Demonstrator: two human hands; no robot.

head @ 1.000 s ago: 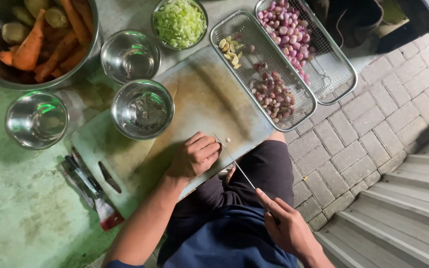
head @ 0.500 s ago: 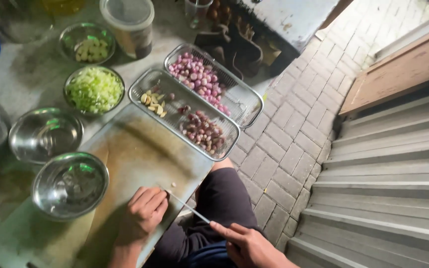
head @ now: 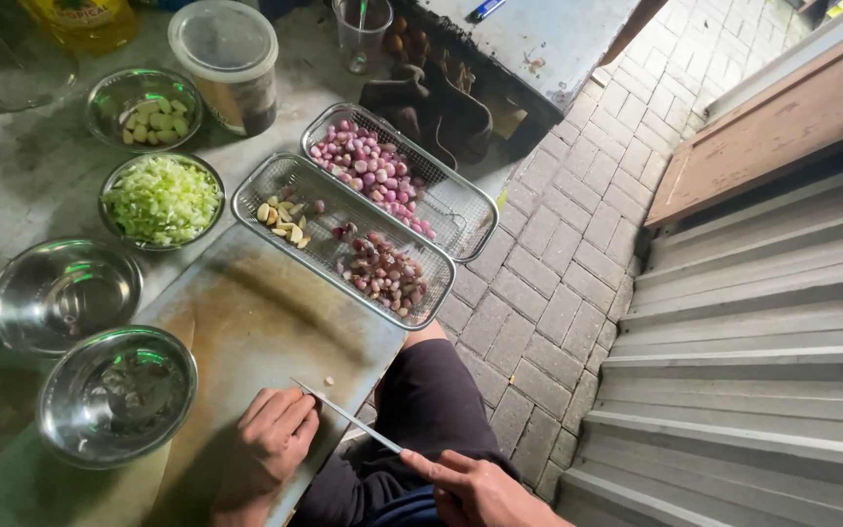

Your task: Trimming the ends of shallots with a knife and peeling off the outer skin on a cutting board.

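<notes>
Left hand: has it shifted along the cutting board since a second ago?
No. The left hand stays curled at the cutting board's near edge, with the knife tip beside it; only the camera view swung.

Bare forearms and hands, no sleeves or rings showing; dark shorts [head: 431, 410] over the knees.

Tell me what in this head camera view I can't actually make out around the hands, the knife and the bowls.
- What the left hand pins on the cutting board: hidden under curled fingers.
- The knife handle: covered by the right hand, itself cut by the bottom edge.
- The small bit by the blade: too small to identify.
- The nearest steel bowl: glare hides any contents.
- The bottle at top left: cut off by the frame edge.
</notes>
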